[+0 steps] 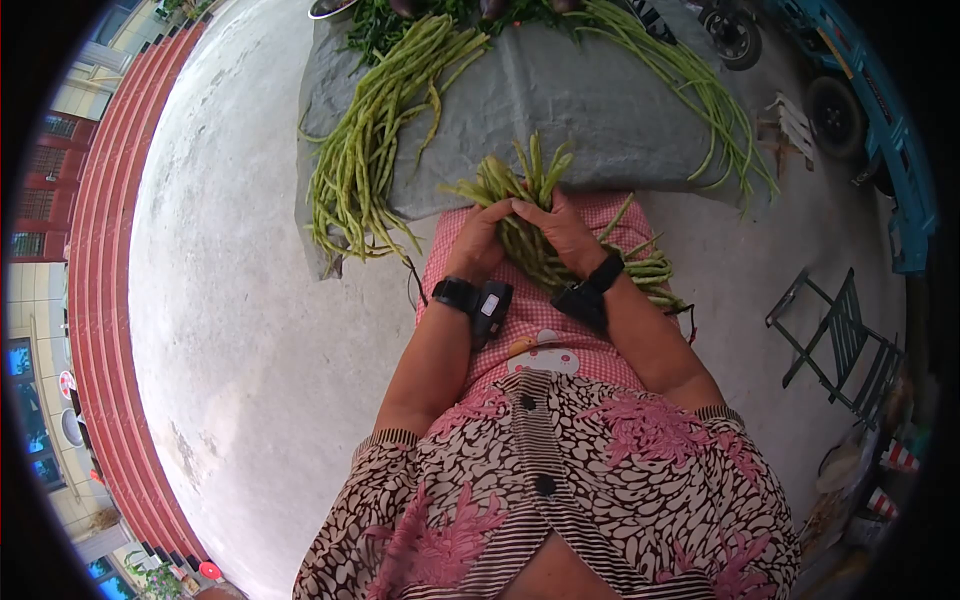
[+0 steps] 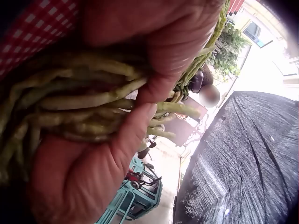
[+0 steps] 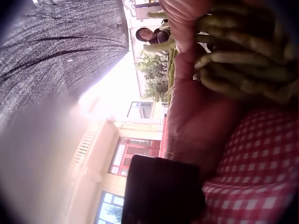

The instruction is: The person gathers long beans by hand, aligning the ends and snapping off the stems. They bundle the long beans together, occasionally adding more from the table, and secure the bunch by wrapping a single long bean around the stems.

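Both hands grip one bundle of long beans (image 1: 538, 262) over the lap. My left hand (image 1: 482, 240) curls round its left side, and my right hand (image 1: 565, 234) holds it from the right. The thumbs meet on top, with bean ends sticking out beyond the fingers. In the left wrist view, the beans (image 2: 88, 100) lie between the left hand (image 2: 182, 42) above and the right hand (image 2: 93, 168) below. The right wrist view shows the beans (image 3: 247, 60) beside the left hand (image 3: 201, 116). The bundle's tail trails over the right thigh.
A grey sheet (image 1: 560, 100) lies ahead, with a pile of long beans (image 1: 360, 170) at left and thinner beans (image 1: 715, 100) at right. Eggplants (image 1: 493, 8) and greens sit at its far edge. A folding chair (image 1: 845, 335) and teal vehicle (image 1: 900, 150) stand right; a person (image 3: 147, 35) is beyond.
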`<state>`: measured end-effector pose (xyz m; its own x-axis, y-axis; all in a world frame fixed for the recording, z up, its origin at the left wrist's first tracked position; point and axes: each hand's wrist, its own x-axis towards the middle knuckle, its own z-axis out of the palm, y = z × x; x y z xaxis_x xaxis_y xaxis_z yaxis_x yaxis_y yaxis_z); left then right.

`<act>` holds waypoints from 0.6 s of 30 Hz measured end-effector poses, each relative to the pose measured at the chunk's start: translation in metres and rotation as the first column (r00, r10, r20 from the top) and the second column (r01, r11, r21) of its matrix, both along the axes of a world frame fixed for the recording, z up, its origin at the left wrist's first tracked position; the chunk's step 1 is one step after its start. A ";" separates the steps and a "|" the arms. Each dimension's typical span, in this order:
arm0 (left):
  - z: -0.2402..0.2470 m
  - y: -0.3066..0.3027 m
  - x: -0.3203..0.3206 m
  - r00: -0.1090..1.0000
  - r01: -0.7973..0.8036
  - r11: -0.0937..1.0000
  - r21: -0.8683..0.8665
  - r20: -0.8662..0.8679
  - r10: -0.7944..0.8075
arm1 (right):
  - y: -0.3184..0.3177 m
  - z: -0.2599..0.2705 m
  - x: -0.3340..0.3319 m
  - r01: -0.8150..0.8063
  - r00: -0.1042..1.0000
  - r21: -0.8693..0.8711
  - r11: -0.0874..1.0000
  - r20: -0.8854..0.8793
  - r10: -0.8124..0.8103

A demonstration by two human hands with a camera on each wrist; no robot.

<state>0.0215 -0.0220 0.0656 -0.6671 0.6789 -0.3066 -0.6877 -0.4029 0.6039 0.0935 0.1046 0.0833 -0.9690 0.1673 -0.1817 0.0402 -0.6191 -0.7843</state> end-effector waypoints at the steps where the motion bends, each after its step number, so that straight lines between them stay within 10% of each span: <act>1: 0.001 0.000 0.001 1.000 -0.003 1.000 -0.017 -0.011 0.003 | 0.000 -0.001 0.000 0.006 1.000 0.025 1.000 -0.003 -0.006; 18: 0.013 -0.004 -0.002 0.983 0.037 0.970 0.239 0.168 -0.079 | 0.023 -0.006 0.002 0.005 0.999 0.016 1.000 0.041 -0.005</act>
